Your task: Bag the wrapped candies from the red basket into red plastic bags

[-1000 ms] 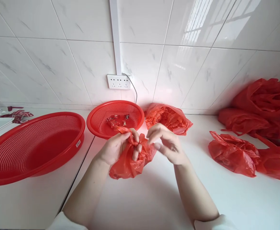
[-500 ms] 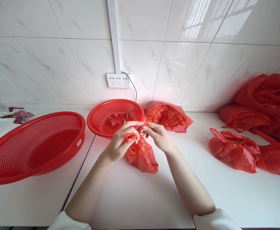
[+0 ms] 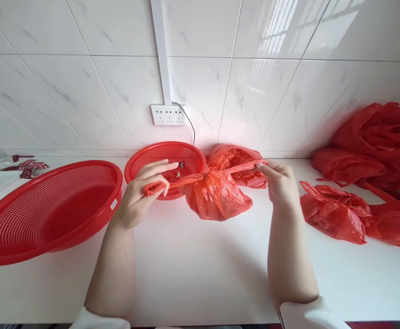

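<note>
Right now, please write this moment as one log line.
left hand: grips one bag end | right hand: grips other end | red bag: stretched between hands | small basket: behind, holds small packets

A single head-worn camera looks forward and down from above the near edge of a white table (image 3: 200,274), close over the wearer's forearms, its wide view reaching across the tabletop to the tiled wall (image 3: 200,82) behind; no second view shares the scene.

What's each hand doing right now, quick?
Left hand: closed on one twisted end of the knotted red plastic bag.
Right hand: closed, pinching the bag's other end.
</note>
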Available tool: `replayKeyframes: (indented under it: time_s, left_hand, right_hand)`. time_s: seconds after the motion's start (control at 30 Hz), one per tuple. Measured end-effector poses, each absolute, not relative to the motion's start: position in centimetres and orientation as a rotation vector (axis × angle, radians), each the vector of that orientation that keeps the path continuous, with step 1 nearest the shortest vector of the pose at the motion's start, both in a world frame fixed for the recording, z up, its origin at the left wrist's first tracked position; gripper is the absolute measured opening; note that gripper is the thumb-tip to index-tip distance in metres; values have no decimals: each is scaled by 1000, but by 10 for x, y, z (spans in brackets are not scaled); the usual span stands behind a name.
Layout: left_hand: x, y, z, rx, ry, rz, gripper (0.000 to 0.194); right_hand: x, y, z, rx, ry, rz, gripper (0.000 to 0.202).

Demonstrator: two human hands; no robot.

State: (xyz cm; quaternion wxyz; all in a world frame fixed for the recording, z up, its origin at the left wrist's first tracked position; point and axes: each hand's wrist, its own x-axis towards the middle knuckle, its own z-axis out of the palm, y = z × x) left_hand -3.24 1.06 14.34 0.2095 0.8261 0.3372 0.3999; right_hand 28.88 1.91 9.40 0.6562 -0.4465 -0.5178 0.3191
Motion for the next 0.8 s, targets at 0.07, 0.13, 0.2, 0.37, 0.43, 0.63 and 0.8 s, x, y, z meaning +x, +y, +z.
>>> replayKeyframes:
  time_s: [0.07,0.13,0.2,0.37,0.43,0.63,0.8]
  left_hand:
    - [-35,10,145,2267,927,1050,30]
    - [-35,10,145,2215,929,984,30]
    - [-35,11,144,2197,962,911,29]
    - [-25,18,133,2186,1076,544,25]
    - [-20,24,126,2127,1135,503,25]
    - [-18,28,122,2155,1089,603,41]
    - [-25,22,129,2156,1043,643,44]
  right_hand:
    - [301,22,91,-1003,-1168,751,19]
    - [308,21,91,-1039,-1227,846,19]
    - [313,16,94,-1126,-1328,931,21]
    - [319,-3,106,-1428,-1844,840,23]
    - [310,-7,108,-1480,-2020,744,27]
    - [217,-4,83,-1582,-2307,578,68]
    - [185,-1,61,-1717,-2573,397,31]
